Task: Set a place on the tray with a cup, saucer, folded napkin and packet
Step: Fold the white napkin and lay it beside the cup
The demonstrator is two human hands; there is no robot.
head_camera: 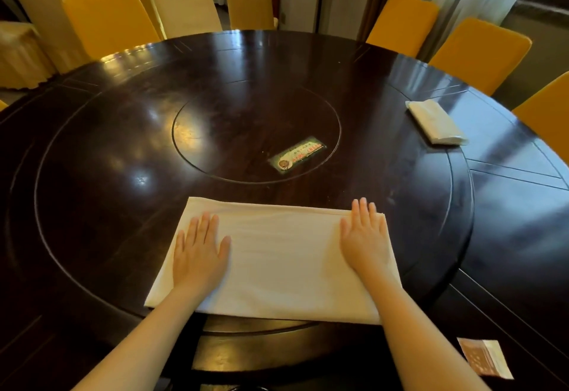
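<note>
Had both hands flat, grasping nothing: left hand, right hand pressed on white napkin at near desk edge. Cloth soft, limp; judged corners best hold.

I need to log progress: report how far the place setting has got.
Done: little. In hand: the white napkin lies on the dark table, left hand and right hand pressed flat on it. Left: more folding probably; the packet still lies aside, bottom right. No cup, saucer or tray is visible.
</note>
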